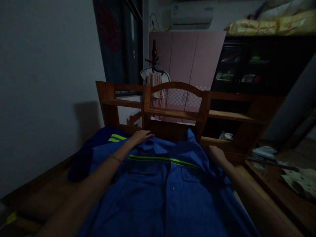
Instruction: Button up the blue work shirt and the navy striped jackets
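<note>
A blue work jacket (153,187) lies spread out with its buttoned front up. Bright yellow-green stripes run across its chest, and its collar points away from me. My left hand (141,136) rests on the shoulder at the left of the collar, fingers stretched out over the cloth. At the opposite shoulder, my right hand (215,154) is closed on the edge of the jacket, its fingertips hidden in shadow. The sleeve on the left reaches out past my left forearm, with a dark blue end and a stripe on it.
Just beyond the jacket stands a wooden headboard (176,113) with open shelves. A white wall (44,82) rises on the left. Behind are hanging clothes (155,79), a pink wardrobe (184,59) and a dark cabinet (247,65). Light cloth (300,181) lies at the right.
</note>
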Demonstrator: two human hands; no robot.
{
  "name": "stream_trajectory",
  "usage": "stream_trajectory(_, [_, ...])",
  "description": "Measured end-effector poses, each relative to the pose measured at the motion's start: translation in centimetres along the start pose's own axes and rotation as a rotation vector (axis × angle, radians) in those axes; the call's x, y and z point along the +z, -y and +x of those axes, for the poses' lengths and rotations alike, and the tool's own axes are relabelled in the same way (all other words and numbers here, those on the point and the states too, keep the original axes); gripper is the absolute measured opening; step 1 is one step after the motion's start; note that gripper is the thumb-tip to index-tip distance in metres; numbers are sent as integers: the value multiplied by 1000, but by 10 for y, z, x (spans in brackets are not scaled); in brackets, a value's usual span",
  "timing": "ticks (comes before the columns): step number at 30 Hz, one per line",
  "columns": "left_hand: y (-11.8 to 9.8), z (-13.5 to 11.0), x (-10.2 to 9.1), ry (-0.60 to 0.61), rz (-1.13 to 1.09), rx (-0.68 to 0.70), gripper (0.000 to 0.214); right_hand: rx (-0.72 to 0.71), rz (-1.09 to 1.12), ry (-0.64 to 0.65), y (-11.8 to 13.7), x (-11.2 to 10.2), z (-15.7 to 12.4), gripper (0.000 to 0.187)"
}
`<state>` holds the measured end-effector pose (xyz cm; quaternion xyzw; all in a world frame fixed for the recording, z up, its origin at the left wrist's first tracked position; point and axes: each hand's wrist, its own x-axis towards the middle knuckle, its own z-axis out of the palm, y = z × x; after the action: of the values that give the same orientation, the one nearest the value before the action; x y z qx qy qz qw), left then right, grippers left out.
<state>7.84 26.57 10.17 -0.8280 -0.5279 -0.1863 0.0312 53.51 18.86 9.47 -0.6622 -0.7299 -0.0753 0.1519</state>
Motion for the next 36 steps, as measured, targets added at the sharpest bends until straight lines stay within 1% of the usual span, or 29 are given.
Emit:
stream_trajectory(2, [2, 1, 8, 57, -5, 65, 45, -72, 52, 37, 4, 9, 0, 33])
stream_trajectory(5, [3, -2, 21, 92, -11, 139, 44, -212, 140, 77, 19, 18, -6, 23])
stream_trajectory(6, [4, -4, 24, 108, -15, 156, 40, -255, 178, 67, 26, 19, -9, 22])
stream_trajectory(8, [5, -9, 26, 161, -26, 189, 34, -328, 270, -3, 46, 17, -15, 25])
stream_trajectory(10, [9, -14, 25, 230, -33, 218, 30, -400, 358, -78, 73, 10, -19, 27])
stream_trajectory(11, [12, -16, 23, 261, -32, 226, 29, -439, 382, -87, 89, 7, -20, 28])
stream_trajectory(14, [26, -24, 20, 310, -5, 218, 28, -540, 353, -19, 144, 4, -15, 28])
stream_trajectory(16, [35, -29, 21, 307, 21, 200, 29, -564, 267, 35, 181, 13, -9, 30])
stream_trajectory(18, [40, -35, 23, 282, 49, 182, 27, -578, 202, 67, 214, 29, -1, 32])
stream_trajectory(20, [41, -40, 26, 252, 71, 172, 20, -593, 176, 89, 238, 47, 5, 29])
stream_trajectory(22, [39, -45, 27, 224, 75, 175, 11, -605, 167, 108, 252, 62, 11, 20])
stream_trajectory(24, [35, -49, 26, 186, 57, 180, 9, -604, 171, 115, 256, 69, 18, 17])
stream_trajectory(26, [34, -51, 22, 135, 24, 169, 13, -583, 199, 97, 251, 69, 27, 18])
stream_trajectory(29, [34, -50, 14, 57, -57, 125, 26, -497, 283, 32, 234, 59, 46, 23])
stream_trajectory(32, [37, -44, 3, -25, -258, 63, 35, -403, 409, -23, 216, 47, 71, 30])
stream_trajectory(34, [41, -37, -6, -47, -365, 20, 42, -369, 506, -33, 206, 43, 88, 32])
stream_trajectory(36, [45, -30, -17, -36, -396, -2, 47, -347, 603, -30, 201, 44, 104, 33])
